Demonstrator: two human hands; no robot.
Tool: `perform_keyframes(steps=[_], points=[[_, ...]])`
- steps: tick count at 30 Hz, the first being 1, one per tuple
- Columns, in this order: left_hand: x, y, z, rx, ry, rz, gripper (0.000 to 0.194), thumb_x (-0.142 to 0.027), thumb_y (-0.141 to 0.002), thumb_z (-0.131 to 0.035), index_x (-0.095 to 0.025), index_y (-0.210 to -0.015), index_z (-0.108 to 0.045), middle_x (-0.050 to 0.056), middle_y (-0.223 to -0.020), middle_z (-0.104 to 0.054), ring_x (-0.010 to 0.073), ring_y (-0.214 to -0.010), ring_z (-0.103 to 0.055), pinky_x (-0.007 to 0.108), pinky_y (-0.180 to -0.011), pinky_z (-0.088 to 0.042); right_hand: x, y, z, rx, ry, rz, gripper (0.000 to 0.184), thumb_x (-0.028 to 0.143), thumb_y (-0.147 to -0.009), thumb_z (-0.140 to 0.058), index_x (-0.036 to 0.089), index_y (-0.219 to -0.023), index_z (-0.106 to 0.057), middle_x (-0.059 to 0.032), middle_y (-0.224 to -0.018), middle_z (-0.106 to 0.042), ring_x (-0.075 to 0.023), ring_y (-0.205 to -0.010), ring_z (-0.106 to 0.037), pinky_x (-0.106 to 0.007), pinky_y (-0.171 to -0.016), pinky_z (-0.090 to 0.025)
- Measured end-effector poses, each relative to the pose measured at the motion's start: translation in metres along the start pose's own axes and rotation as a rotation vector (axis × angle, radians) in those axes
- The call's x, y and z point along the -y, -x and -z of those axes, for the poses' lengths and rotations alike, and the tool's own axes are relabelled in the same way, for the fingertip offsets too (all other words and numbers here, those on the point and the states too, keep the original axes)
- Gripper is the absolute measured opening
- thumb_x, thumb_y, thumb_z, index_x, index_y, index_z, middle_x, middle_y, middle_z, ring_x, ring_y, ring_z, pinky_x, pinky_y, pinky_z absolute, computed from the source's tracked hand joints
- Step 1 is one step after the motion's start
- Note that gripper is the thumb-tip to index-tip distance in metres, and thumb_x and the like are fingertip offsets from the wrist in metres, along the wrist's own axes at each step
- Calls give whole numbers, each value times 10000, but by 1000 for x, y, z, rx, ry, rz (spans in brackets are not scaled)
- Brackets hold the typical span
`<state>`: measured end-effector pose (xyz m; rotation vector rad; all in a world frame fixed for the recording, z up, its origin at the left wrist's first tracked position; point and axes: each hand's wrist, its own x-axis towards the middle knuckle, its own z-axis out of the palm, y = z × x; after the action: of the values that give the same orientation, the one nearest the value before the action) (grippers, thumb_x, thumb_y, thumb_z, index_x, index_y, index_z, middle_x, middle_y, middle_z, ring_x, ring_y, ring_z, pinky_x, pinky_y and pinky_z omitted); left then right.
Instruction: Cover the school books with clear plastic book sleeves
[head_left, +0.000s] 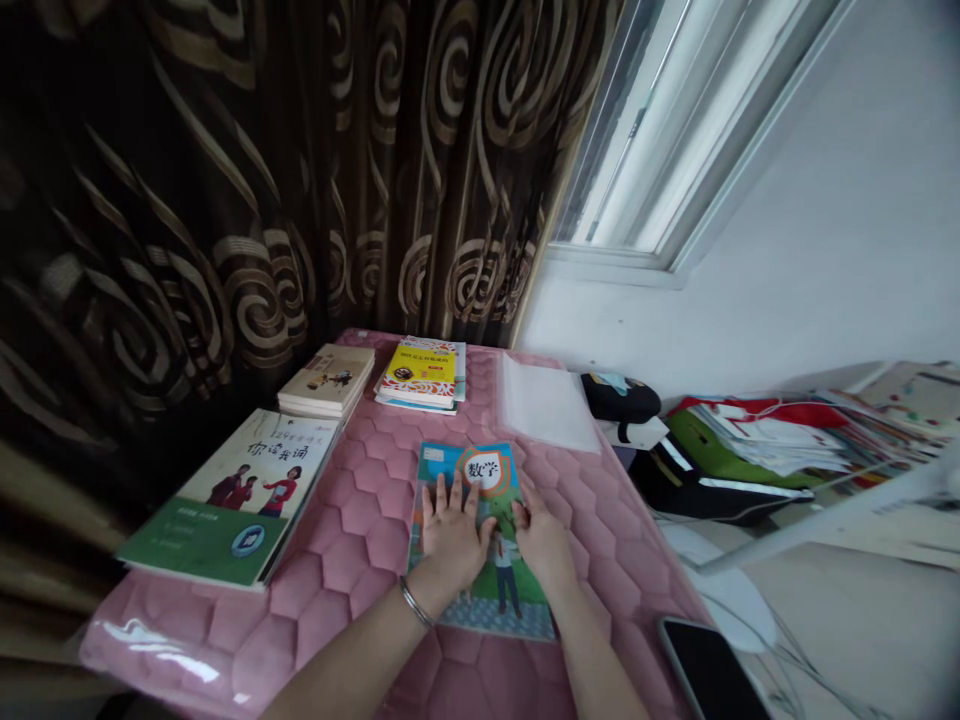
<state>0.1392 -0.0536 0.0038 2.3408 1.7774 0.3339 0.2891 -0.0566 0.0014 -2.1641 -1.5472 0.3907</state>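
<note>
A mathematics textbook (pixel 506 590) with a blue and green cover lies flat, closed, on a pink quilted table cover (pixel 360 510) under clear plastic. My left hand (pixel 452 535) rests palm down on the left half of its cover, fingers spread, with a silver bangle at the wrist. At the right edge of the same book, my right hand (pixel 546 540) has its fingers bent and close together, gripping that edge. The undersides of the right fingers are hidden.
To the left lie a green and white book stack (pixel 225 500) and beige books (pixel 330 378). Farther back are yellow-topped books (pixel 421 368) and white sheets (pixel 544 400). A black pouch (pixel 621 398), a phone (pixel 712 670) and a lamp base (pixel 724 590) are on the right.
</note>
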Motion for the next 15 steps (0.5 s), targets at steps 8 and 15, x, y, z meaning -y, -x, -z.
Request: perform_keyframes(steps=[8,15], points=[[46,-3,23,-106,56,246,433,-205,-968,-392,-180,-1374,-540,201,-1325,-570,306,-1162,-591,441,-936,-483,11,8,5,56,268,-5,480,218,-979,-351,288,-1433,-487,-89,-1080,-738,-205,-940,-711,-252,-711,-499],[53,-23,35,2,379,231,381,-88,-951,-398,-189,-1271,-578,94,-1096,-728,178,-1009,-691,244,-835,-500,15,9,5,61,313,-20,479,193,-968,-349,298,-1401,-526,-95,-1103,-722,-203,-936,-712,-258,-704,-506]])
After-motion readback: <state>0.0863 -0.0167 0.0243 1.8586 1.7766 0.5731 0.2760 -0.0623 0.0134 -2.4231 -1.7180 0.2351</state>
